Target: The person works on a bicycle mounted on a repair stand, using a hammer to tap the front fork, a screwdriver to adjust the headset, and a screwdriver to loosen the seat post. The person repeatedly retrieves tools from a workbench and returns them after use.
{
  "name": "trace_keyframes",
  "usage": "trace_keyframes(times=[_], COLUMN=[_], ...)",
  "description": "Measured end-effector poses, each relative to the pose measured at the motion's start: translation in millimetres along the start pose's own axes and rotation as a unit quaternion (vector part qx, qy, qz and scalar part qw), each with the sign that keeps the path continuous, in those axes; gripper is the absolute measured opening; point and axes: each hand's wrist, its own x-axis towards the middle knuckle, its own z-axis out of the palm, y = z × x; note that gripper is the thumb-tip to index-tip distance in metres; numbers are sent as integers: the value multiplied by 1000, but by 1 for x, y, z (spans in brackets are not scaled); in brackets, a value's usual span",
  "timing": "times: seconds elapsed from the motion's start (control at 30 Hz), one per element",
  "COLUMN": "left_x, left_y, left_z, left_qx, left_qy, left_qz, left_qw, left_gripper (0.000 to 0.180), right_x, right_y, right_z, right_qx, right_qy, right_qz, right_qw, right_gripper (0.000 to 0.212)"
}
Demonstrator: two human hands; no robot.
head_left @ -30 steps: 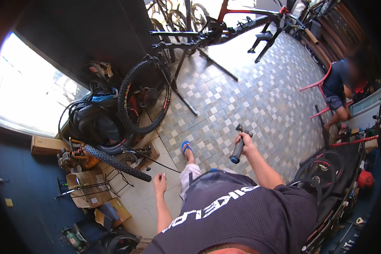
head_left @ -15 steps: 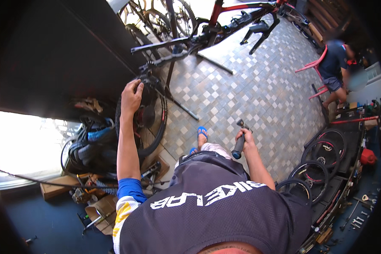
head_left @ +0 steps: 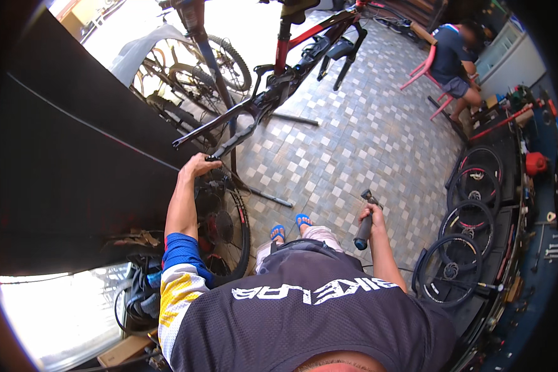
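Observation:
A black and red bike frame (head_left: 276, 93) hangs at the upper middle, held up beside a dark stand post (head_left: 206, 53). My left hand (head_left: 199, 166) is closed at the lower rear end of this frame; the fingertips are partly hidden there. Down at my right side, my right hand (head_left: 372, 216) wraps round a hand tool (head_left: 363, 232) with a thick dark handle, a blue butt end and a small dark head above the fist. It looks like a hammer, but its exact kind is unclear. Below my left hand stands a bike wheel (head_left: 239, 232) with a dark tyre.
Several bikes (head_left: 189, 87) are parked behind the stand, whose leg (head_left: 270, 197) lies along the tiled floor (head_left: 328, 155). Several wheels (head_left: 456, 270) rest at the right. A person (head_left: 451, 62) sits on a red chair (head_left: 418, 67) at far right. A dark panel (head_left: 87, 167) rises at left.
My left hand has gone from above the wheel to the rear end of the frame. My view has shifted and turned. The right hand keeps hold of the tool.

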Motion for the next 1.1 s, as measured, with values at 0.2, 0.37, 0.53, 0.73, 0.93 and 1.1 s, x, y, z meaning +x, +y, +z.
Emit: trace_keyframes(times=[0.2, 0.37, 0.53, 0.73, 0.93, 1.1], left_x=[-2, -7, -23, -37, -50, -103], left_y=[15, 1, 55, 97, 108, 135], left_z=[33, 79, 130, 164, 216, 255], left_qx=[-290, -274, -386, -351, -369, -386], left_qy=[-109, -37, -39, -53, -27, -19], left_qz=[0, -4, 21, 70, 10, 10], left_qw=[951, 961, 921, 932, 929, 922], left_gripper=[44, 41, 29, 32, 43, 50], right_x=[-39, -47, -46, -51, -45, -37], right_y=[29, 69, 100, 114, 95, 86], right_z=[-47, -70, -100, -95, -77, -58], right_qx=[85, 45, 29, -44, -90, -47], right_qy=[48, 99, 139, 173, 180, 126], right_qz=[-41, -97, -117, -131, -73, -45], right_qw=[994, 989, 983, 975, 977, 990], right_gripper=[13, 15, 17, 17, 23, 19])
